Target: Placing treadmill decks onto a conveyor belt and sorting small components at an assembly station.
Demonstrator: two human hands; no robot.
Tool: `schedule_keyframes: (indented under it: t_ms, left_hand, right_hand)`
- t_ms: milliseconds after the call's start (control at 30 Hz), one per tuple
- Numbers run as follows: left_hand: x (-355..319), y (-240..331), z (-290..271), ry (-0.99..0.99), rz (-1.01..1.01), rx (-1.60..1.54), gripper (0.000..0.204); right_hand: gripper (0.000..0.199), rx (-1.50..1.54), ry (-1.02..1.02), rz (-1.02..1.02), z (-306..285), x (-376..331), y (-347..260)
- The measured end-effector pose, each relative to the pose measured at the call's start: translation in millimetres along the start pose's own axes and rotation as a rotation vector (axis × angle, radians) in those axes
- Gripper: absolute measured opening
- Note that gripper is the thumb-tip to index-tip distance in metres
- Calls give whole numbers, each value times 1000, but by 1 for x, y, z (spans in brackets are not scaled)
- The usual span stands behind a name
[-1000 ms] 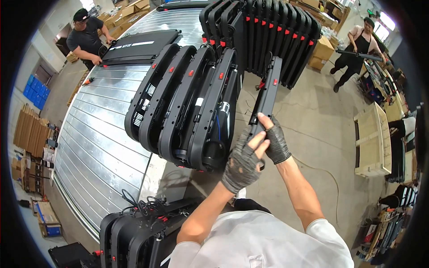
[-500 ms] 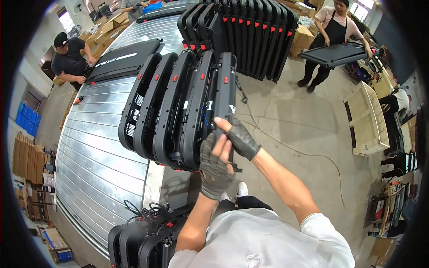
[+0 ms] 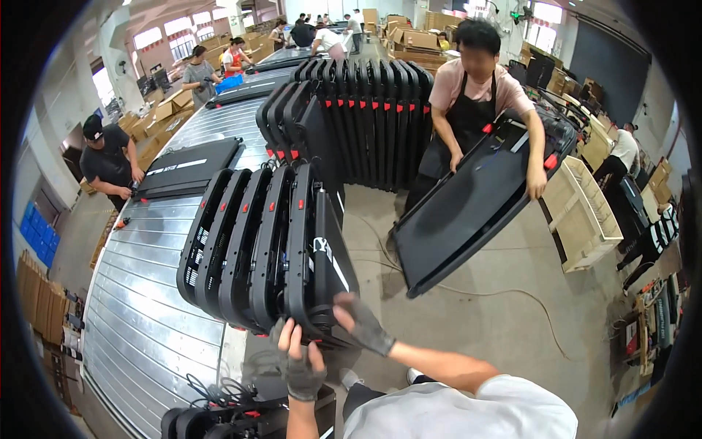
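Observation:
A row of several black flat panels (image 3: 241, 249) with red tabs stands on edge in front of me. Both my hands wear grey fingerless gloves. My left hand (image 3: 297, 364) grips the near bottom edge of the rightmost black panel (image 3: 327, 260), fingers curled up over it. My right hand (image 3: 363, 323) holds the same panel's near right corner. The panel leans against the others in the row.
A metal roller conveyor (image 3: 146, 314) runs along the left. A second row of panels (image 3: 365, 117) stands behind. A person in an apron carries a black panel (image 3: 468, 208) at the right, next to a wooden crate (image 3: 581, 212). A cable (image 3: 512, 293) lies on the floor.
My hands have slid down from the panel's side to its near bottom end, and the panel now rests against the row. The person in the apron has come closer with their panel.

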State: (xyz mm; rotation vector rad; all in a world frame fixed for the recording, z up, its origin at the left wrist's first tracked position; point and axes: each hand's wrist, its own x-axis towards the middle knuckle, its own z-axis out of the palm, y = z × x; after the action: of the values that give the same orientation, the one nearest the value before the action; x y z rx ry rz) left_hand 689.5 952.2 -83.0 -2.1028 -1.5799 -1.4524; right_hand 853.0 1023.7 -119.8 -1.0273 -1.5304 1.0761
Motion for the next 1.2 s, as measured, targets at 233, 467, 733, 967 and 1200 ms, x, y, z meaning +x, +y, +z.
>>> schedule_keyframes:
  t_ms: [233, 467, 733, 967, 1200]
  left_hand:
    - [-183, 47, 29, -141, -616, -60, 34]
    - [-310, 105, 30, -251, -857, 64, 25]
    - [-442, 105, 23, -216, -1212, -153, 26]
    - [-428, 125, 26, -210, -1247, -274, 29]
    - [-434, 121, 31, -246, -1161, -144, 34]
  right_hand:
    - [32, -574, -885, 335, -148, -207, 179]
    - [37, -1010, -679, 933, -347, -343, 289]
    - [32, -605, -585, 1121, -314, -330, 284]
    - [36, 111, -261, 945, -198, -245, 216]
    - [25, -19, -579, 768, -153, -212, 188]
